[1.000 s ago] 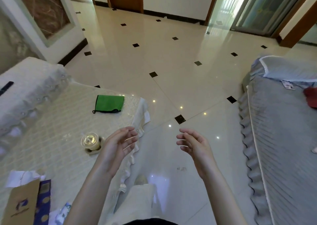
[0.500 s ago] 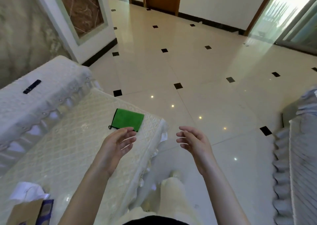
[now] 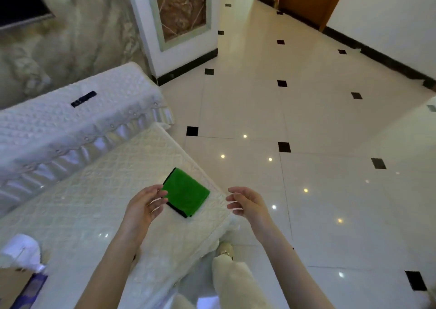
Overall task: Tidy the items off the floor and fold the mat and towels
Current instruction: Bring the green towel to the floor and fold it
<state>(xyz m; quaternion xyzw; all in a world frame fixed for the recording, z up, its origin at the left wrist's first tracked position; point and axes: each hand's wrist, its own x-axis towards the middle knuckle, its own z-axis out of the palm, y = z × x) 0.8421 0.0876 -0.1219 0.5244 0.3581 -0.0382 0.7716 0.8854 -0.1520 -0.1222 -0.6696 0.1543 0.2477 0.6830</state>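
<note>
Two hands are up, holding nothing. The left hand (image 3: 144,206) and right hand (image 3: 247,202) have loose, spread fingers. A folded green towel (image 3: 187,192) lies on the white quilted cover (image 3: 94,190).

View swings left; left hand (image 3: 144,208) now reaches green towel (image 3: 186,192), right hand (image 3: 247,202) alongside, both empty.

Folded green towel (image 3: 186,192) (black-edged), lying flat on white quilted cover (image 3: 94,198)
</note>
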